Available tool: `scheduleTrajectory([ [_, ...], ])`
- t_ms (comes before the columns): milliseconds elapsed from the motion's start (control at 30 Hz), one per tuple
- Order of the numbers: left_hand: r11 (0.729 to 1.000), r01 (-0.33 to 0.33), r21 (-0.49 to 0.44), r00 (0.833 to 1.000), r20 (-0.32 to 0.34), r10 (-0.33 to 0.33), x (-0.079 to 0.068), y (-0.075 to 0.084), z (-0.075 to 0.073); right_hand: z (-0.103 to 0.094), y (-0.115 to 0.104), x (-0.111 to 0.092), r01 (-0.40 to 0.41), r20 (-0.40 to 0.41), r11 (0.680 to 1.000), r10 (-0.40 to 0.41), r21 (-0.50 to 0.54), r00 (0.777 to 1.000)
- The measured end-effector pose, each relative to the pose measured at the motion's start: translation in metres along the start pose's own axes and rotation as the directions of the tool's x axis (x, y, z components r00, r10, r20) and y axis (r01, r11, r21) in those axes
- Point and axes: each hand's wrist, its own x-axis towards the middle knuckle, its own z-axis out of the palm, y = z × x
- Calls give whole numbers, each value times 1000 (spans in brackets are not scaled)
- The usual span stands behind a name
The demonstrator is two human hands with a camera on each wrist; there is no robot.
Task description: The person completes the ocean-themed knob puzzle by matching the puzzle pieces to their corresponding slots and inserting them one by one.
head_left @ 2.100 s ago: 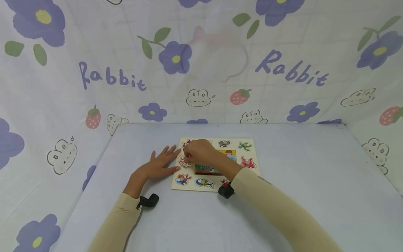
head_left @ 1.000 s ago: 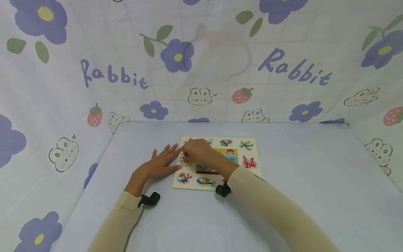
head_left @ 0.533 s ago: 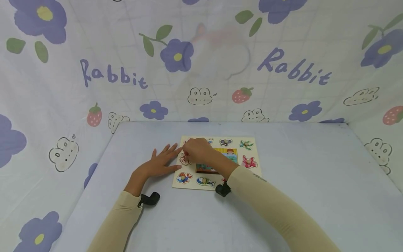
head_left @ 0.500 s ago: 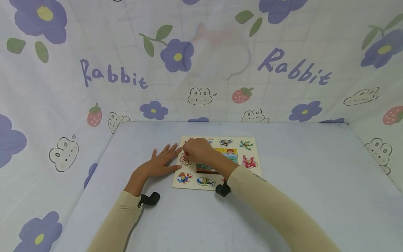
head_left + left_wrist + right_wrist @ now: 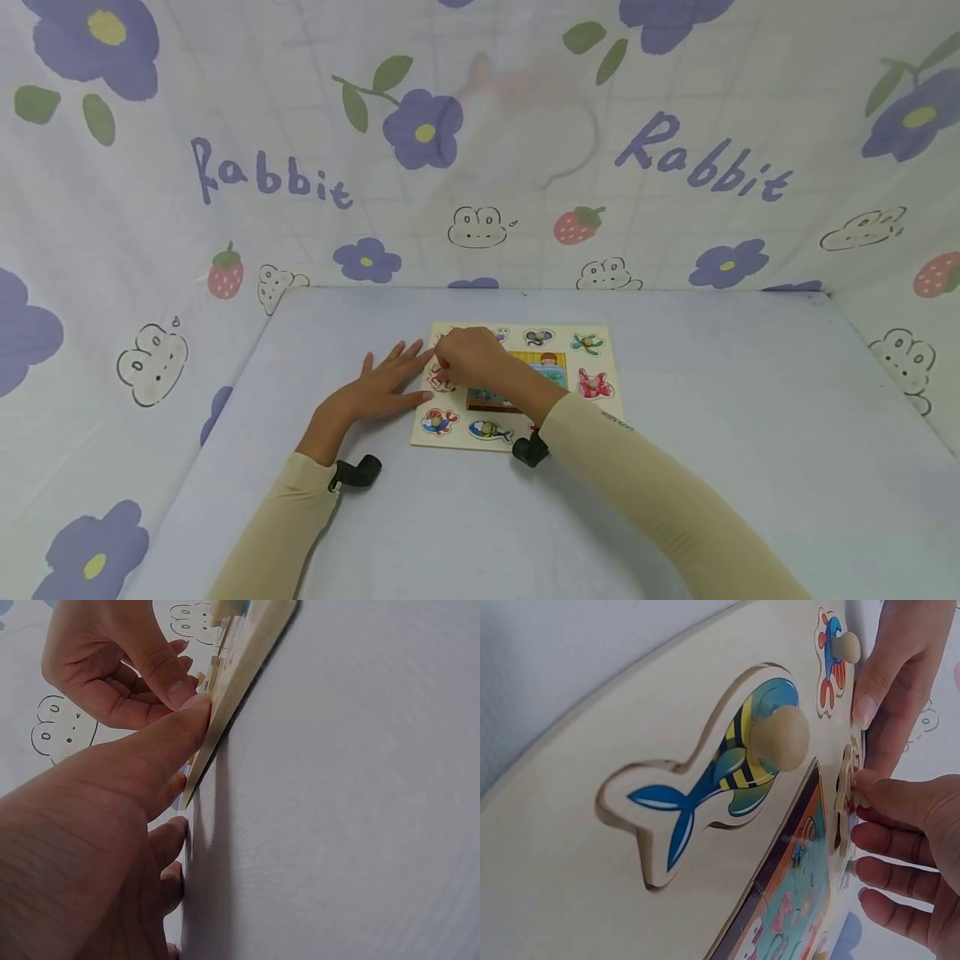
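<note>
A pale wooden knob puzzle board (image 5: 465,440) lies on the table. At its left side my right hand (image 5: 476,358) pinches a red-and-white puzzle piece (image 5: 846,796) with thumb and fingers, seen close up in the right wrist view. That piece sits at its slot, its edge standing a little proud of the board; the fingers hide its knob. My left hand (image 5: 378,390) lies spread beside the board, its thumb (image 5: 187,724) touching the left edge and its other fingers straight. Near the hands are a blue-and-red crab-like piece (image 5: 438,422) and a striped fish piece (image 5: 742,750).
More knobbed sea-animal pieces sit round the board, including a pink starfish (image 5: 594,383) and a green piece (image 5: 587,342). A colourful picture panel (image 5: 553,375) fills the centre, partly behind the right wrist. A patterned cloth (image 5: 525,167) hangs behind the table.
Both hands stay in nearly the same place on the board, the right still at the red-and-white piece. The head view has shifted slightly.
</note>
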Motion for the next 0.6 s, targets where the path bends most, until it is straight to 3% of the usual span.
scheduleTrajectory([
  [600,1000,-4,-21,1000,8,4,0,-2,0,0,9,2,12,-23,997,-11,72,1000],
])
